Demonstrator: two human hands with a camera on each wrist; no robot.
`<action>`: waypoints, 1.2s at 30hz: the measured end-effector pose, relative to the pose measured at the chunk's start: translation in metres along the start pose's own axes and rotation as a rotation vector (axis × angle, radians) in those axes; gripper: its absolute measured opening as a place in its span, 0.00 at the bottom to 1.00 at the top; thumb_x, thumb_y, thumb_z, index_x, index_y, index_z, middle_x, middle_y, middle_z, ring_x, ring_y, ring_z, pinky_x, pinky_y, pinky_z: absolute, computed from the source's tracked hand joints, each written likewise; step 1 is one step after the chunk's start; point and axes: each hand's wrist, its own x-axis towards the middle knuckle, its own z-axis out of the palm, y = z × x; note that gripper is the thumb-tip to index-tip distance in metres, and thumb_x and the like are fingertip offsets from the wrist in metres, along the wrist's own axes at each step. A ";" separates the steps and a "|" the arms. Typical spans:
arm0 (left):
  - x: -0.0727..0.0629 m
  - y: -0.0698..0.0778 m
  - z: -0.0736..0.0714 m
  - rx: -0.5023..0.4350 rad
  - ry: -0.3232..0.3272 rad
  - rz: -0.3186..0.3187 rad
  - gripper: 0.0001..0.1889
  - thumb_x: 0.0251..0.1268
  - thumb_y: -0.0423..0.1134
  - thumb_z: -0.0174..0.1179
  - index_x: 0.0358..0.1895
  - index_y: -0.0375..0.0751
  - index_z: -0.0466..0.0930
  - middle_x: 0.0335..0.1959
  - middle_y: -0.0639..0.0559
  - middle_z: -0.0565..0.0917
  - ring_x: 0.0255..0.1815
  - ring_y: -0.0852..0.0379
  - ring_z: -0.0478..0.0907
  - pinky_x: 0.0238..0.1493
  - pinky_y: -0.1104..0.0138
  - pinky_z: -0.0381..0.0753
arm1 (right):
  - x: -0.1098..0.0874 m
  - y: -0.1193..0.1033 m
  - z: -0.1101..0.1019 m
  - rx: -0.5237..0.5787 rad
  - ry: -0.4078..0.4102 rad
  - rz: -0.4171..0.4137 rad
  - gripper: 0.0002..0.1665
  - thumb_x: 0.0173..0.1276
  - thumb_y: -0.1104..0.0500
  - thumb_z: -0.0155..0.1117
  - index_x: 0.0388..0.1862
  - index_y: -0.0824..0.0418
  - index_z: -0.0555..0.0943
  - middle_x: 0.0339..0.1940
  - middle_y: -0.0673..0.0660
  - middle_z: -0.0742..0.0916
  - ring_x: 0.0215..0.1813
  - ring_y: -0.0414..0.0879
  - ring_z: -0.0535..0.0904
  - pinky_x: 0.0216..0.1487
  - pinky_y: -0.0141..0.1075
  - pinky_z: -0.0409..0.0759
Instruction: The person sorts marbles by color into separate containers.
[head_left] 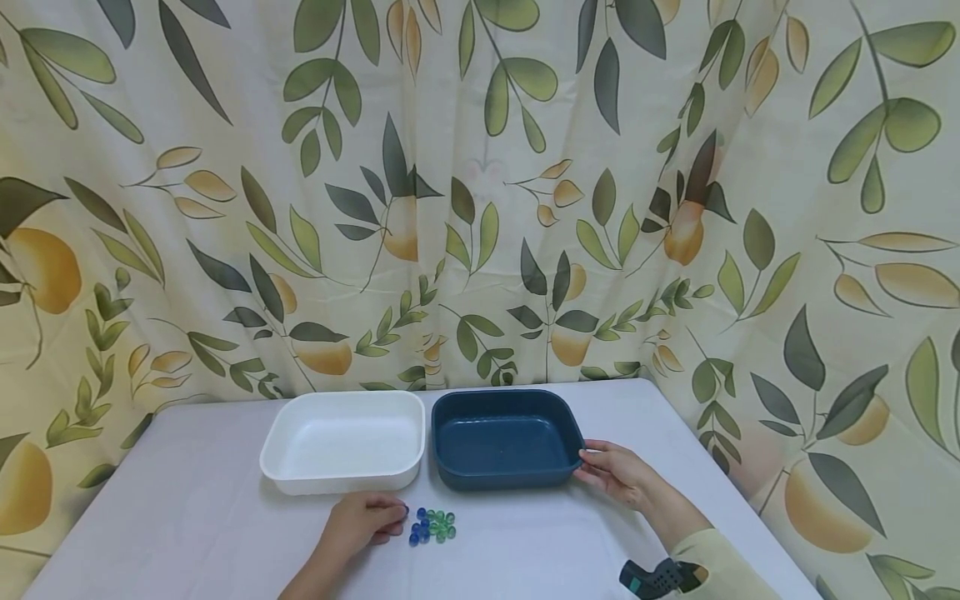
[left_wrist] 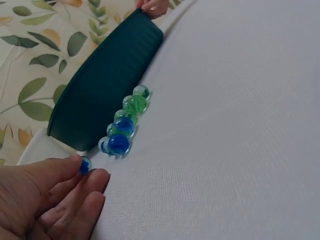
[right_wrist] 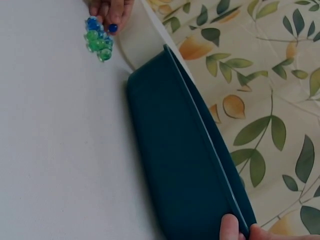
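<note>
My left hand [head_left: 358, 525] pinches a blue glass marble [left_wrist: 85, 165] between thumb and fingertips, just left of a cluster of marbles on the cloth. In that cluster, blue marbles [left_wrist: 119, 144] sit on the left and green marbles [left_wrist: 135, 104] on the right, close together. A dark blue plastic tray [head_left: 504, 481] stands upright behind them. At its right end, my right hand [head_left: 618, 475] holds the rim, with a fingertip [right_wrist: 229, 227] on the outer wall. No marbles show inside the dark tray in the head view.
A white tray [head_left: 337, 484] stands to the left of the dark one, a narrow gap between them. White cloth [head_left: 540, 546] covers the table. Behind it hangs a leaf-and-fruit patterned curtain [head_left: 480, 208]. A black device [head_left: 656, 578] is strapped at my right wrist.
</note>
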 end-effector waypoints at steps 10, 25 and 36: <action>0.004 -0.005 -0.003 -0.072 -0.036 -0.031 0.14 0.62 0.38 0.66 0.45 0.30 0.84 0.33 0.47 0.88 0.32 0.56 0.87 0.35 0.64 0.87 | 0.001 0.001 0.000 0.000 0.012 -0.011 0.34 0.73 0.70 0.54 0.73 0.76 0.54 0.46 0.65 0.82 0.42 0.45 0.85 0.51 0.40 0.85; 0.003 0.004 0.002 -0.166 -0.089 -0.034 0.18 0.63 0.37 0.66 0.51 0.29 0.83 0.36 0.42 0.89 0.36 0.53 0.88 0.38 0.63 0.88 | -0.001 0.001 0.000 -0.011 -0.019 -0.013 0.36 0.74 0.70 0.53 0.74 0.76 0.51 0.48 0.65 0.82 0.43 0.45 0.85 0.52 0.39 0.84; 0.002 0.027 0.011 -0.132 -0.154 -0.002 0.15 0.63 0.37 0.66 0.50 0.30 0.84 0.34 0.46 0.89 0.35 0.57 0.87 0.38 0.64 0.88 | 0.001 0.000 0.000 -0.015 0.010 -0.007 0.35 0.74 0.70 0.54 0.74 0.75 0.53 0.49 0.66 0.82 0.44 0.46 0.85 0.52 0.40 0.84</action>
